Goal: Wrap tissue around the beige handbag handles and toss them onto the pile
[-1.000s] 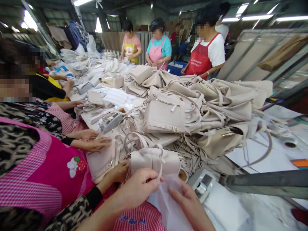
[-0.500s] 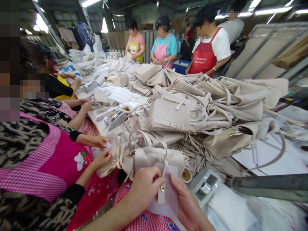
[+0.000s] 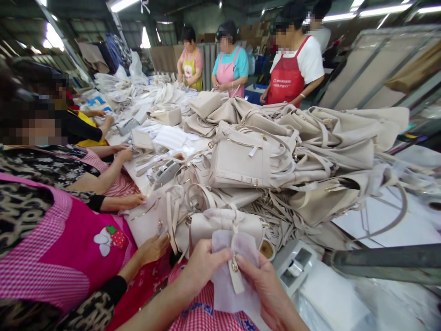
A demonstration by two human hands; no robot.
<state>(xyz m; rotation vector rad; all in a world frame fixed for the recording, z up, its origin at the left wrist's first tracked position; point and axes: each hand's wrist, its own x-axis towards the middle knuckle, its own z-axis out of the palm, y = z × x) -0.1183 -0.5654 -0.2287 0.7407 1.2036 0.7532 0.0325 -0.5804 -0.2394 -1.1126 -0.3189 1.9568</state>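
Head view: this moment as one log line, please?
left hand: gripping thin white sheet | right hand: gripping same sheet | beige bag strap: over sheet | beige handbag: beyond hands

Long, pale desk, surface showing only in patches along the left edge. Heap of beige bags over the middle and right, flaps and handles tangled. Loose beige straps in a mound at its near foot. One flap-fronted bag by the near edge, its underside hidden. Grey tape dispenser left of the heap; second grey dispenser near right, tape roll just beside it. White wrapping beyond. Far end: clear plastic bags, probably, though blurred.
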